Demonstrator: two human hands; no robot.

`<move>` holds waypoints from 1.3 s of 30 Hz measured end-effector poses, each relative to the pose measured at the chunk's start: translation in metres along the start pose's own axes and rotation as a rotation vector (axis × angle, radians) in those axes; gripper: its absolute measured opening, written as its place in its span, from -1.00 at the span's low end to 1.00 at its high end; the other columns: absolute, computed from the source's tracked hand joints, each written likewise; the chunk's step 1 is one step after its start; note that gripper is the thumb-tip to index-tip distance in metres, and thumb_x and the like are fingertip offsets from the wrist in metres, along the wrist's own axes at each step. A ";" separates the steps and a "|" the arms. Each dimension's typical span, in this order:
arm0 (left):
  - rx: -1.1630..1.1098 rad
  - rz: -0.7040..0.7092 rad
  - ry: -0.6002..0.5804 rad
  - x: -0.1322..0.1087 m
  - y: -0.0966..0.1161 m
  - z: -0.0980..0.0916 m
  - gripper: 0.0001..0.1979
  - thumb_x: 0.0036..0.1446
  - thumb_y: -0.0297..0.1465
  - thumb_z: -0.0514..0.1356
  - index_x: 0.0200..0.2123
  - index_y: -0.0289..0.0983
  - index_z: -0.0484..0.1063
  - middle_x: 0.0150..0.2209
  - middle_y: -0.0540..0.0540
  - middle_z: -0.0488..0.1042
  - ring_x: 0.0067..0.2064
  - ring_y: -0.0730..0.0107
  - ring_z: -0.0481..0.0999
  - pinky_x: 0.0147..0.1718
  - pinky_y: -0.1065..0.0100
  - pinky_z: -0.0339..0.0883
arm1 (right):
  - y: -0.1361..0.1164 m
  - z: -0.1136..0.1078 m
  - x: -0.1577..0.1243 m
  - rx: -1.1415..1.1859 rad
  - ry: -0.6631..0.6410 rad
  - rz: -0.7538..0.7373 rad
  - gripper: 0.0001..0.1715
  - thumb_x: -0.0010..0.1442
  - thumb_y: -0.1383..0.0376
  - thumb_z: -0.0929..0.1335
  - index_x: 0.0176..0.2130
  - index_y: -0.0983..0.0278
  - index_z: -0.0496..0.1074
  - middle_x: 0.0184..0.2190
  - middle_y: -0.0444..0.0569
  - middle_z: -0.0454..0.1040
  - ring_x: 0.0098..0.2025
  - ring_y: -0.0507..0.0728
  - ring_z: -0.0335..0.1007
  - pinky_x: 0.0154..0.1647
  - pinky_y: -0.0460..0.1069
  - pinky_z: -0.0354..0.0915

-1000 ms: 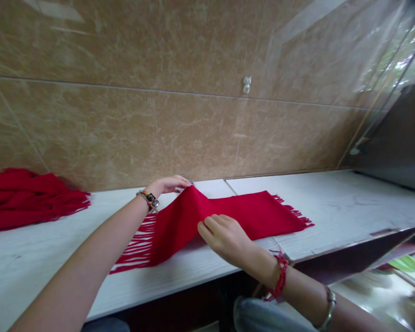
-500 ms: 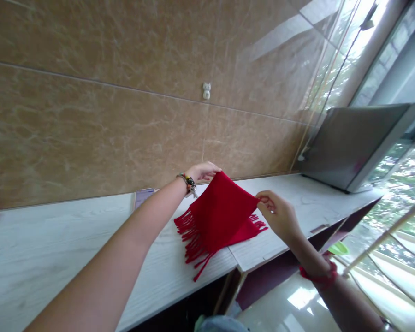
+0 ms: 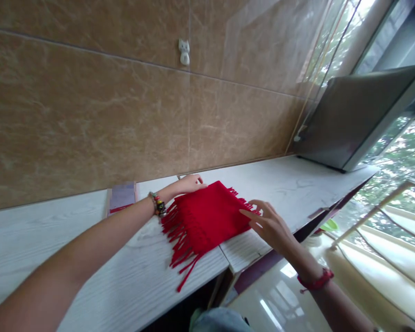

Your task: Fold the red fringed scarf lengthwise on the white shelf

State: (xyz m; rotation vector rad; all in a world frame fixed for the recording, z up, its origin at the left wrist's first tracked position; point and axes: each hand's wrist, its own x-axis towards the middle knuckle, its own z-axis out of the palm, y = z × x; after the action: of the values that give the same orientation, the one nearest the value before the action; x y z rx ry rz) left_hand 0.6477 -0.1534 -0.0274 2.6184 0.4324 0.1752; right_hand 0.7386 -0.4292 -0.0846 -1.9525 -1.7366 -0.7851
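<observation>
A red fringed scarf (image 3: 212, 216) lies folded into a rough square on the white counter (image 3: 263, 180), with tassels hanging out on its left side and more showing along its right edge. My left hand (image 3: 192, 183) rests by the scarf's far left edge, fingers stretched toward it and the tips at the cloth. At the near right side, my right hand (image 3: 268, 223) has its fingers spread apart over the scarf's edge and fringe, not pinching the cloth. Beaded bracelets circle my left wrist, and a red braided band is on my right.
A flat purple-grey item (image 3: 122, 196) with a red strip lies behind my left forearm. The tiled wall (image 3: 124, 115) carries a small white cat figure (image 3: 184, 52). A large grey appliance (image 3: 352, 115) stands at the counter's right end. Dark open shelving shows below the front edge.
The raised scarf edge has come down, and the cloth now lies flat. Both hands have let go of its corners; the right fingers have spread. The view has tilted downward.
</observation>
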 end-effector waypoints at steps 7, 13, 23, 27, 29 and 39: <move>0.147 -0.050 -0.042 -0.070 -0.020 -0.018 -0.76 -0.07 -0.27 0.12 -0.37 -0.33 0.40 -0.41 -0.06 0.48 -0.41 0.40 0.40 -0.50 0.49 0.14 | -0.005 -0.011 0.010 -0.116 -0.131 -0.337 -0.69 0.23 0.42 0.18 -0.09 0.25 0.37 -0.07 0.06 0.38 0.00 0.18 0.19 -0.09 0.12 0.18; 0.145 -0.072 -0.023 -0.072 -0.002 -0.019 -0.82 -0.11 -0.34 0.12 -0.63 -0.32 0.37 -0.63 -0.02 0.38 -0.50 0.40 0.33 -0.51 0.44 0.09 | -0.026 -0.010 0.019 -0.089 -0.125 -0.463 -0.72 0.24 0.41 0.17 -0.08 0.36 0.34 -0.17 0.04 0.44 -0.07 0.14 0.24 -0.11 0.07 0.19; -0.156 -0.071 -0.070 -0.068 -0.006 -0.037 -0.79 -0.04 -0.35 0.03 -0.47 -0.36 0.39 -0.52 -0.04 0.40 -0.51 0.50 0.33 -0.53 0.48 0.16 | -0.068 -0.005 0.039 -0.081 0.037 -0.437 -0.76 0.23 0.45 0.17 -0.23 0.40 0.39 -0.41 0.01 0.45 -0.35 0.06 0.29 -0.36 -0.04 0.20; -0.293 -0.129 -0.093 -0.066 -0.011 -0.040 -0.85 -0.08 -0.40 0.05 -0.49 -0.37 0.36 -0.58 0.01 0.34 -0.57 0.54 0.26 -0.59 0.50 0.10 | -0.079 0.001 0.041 -0.087 0.024 -0.383 -0.77 0.22 0.43 0.18 -0.23 0.37 0.39 -0.43 0.00 0.43 -0.40 0.06 0.27 -0.42 -0.03 0.17; -0.243 -0.146 -0.099 -0.065 -0.014 -0.031 -0.90 -0.15 -0.45 0.09 -0.62 -0.36 0.32 -0.66 0.05 0.26 -0.61 0.57 0.17 -0.63 0.50 0.01 | -0.083 0.004 0.039 -0.106 -0.035 -0.375 -0.78 0.22 0.42 0.19 -0.27 0.36 0.40 -0.47 -0.02 0.41 -0.43 0.06 0.26 -0.44 -0.02 0.16; -0.268 -0.119 -0.107 -0.077 -0.018 -0.024 -0.65 -0.17 -0.31 0.19 -0.26 -0.35 0.37 -0.37 -0.06 0.45 -0.41 0.43 0.37 -0.49 0.47 0.19 | -0.099 -0.001 0.051 0.000 -0.086 -0.424 -0.76 0.23 0.37 0.19 -0.13 0.30 0.36 -0.29 0.01 0.41 -0.24 0.10 0.25 -0.29 -0.01 0.19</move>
State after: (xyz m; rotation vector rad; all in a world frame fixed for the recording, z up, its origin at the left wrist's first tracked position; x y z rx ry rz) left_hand 0.5655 -0.1539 -0.0186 2.3201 0.4899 0.0484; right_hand 0.6443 -0.3776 -0.0572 -1.6562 -2.2408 -0.8454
